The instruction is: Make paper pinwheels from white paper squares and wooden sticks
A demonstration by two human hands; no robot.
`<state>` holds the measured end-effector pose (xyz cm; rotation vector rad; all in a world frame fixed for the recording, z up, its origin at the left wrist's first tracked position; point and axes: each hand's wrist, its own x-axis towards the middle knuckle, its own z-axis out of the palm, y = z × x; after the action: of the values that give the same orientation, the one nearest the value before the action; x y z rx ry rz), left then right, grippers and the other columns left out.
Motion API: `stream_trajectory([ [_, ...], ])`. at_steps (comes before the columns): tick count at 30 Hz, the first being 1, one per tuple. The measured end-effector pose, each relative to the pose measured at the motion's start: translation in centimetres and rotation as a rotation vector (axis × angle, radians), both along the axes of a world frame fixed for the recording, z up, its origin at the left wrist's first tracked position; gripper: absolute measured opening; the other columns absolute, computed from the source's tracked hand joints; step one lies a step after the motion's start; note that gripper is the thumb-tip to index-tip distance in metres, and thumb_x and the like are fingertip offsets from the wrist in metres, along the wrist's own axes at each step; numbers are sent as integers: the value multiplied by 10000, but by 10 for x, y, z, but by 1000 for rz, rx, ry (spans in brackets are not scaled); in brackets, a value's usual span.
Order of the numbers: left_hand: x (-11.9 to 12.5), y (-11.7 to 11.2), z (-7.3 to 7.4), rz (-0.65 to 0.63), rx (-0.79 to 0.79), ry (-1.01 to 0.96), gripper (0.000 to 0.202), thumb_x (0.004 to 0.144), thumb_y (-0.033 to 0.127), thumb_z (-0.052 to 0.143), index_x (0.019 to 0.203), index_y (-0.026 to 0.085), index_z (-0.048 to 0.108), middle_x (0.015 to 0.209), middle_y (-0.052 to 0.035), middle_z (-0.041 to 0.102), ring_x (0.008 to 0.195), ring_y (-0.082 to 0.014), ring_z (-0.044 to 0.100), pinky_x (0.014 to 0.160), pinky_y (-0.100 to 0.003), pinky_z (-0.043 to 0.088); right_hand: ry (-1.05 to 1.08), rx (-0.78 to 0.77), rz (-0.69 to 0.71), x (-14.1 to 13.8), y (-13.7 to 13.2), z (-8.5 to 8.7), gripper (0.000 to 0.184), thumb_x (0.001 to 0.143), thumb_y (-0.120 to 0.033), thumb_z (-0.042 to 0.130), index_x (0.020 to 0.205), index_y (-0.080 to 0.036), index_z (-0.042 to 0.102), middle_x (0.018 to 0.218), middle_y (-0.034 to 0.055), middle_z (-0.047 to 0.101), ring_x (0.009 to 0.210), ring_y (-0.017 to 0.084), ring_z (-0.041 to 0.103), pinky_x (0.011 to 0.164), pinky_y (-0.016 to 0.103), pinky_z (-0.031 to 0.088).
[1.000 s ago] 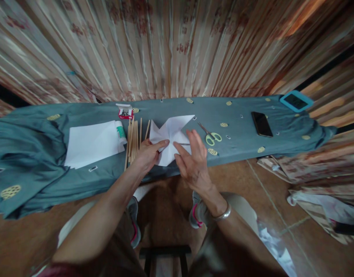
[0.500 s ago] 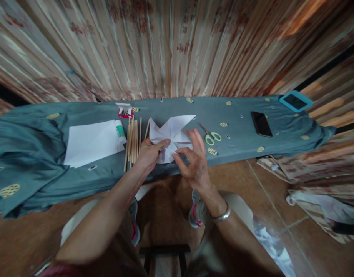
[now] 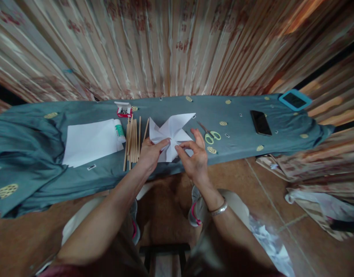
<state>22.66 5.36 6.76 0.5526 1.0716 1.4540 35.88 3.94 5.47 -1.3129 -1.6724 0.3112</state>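
A white paper pinwheel point(image 3: 176, 125) with folded blades is held between both hands, above the front part of the cloth-covered table. My left hand point(image 3: 151, 154) grips its left side, the thumb pressed near the centre. On the lower right, my right hand point(image 3: 194, 156) pinches a part of the paper close to the middle with thumb and forefinger, its other fingers raised. Just left of the pinwheel lie several thin wooden sticks point(image 3: 132, 140). Scissors with green handles point(image 3: 209, 134) rest to the right of it.
Left of the sticks are a stack of white paper sheets point(image 3: 88, 142), a glue stick point(image 3: 119, 130) and a small red box of pins point(image 3: 124, 110). A black phone point(image 3: 261, 123) and a blue-framed device point(image 3: 295, 100) lie on the right of the table point(image 3: 237, 144). Curtains hang behind.
My right thumb and forefinger have moved slightly up and inward, toward the pinwheel's centre. The lower blade looks flatter now. My left hand keeps its hold.
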Motion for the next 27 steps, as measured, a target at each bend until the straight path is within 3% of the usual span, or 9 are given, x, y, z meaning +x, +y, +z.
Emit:
stream_trajectory([
  [12,3,0,-3,-10,20,-26,351,456,261,869,736,145,691,693,-30,726,701,-194,681,673,-290,513,88,-10,-39,-4,8,1,202,801,-354,671,663,-210,637,1354,120,550,1331,294,427,1068,537,363],
  [20,5,1,-4,18,43,-53,334,440,238,874,705,150,691,689,-12,725,631,-157,655,669,-276,516,26,-53,-71,-4,13,-1,259,802,-407,668,656,-196,632,1348,139,547,1335,300,411,1068,532,349],
  [27,7,1,-3,14,42,-36,311,437,249,870,654,152,671,656,-12,705,726,-188,679,727,-292,522,62,-16,-96,-5,15,-4,278,805,-423,662,636,-207,621,1302,120,587,1299,295,457,1051,532,378],
])
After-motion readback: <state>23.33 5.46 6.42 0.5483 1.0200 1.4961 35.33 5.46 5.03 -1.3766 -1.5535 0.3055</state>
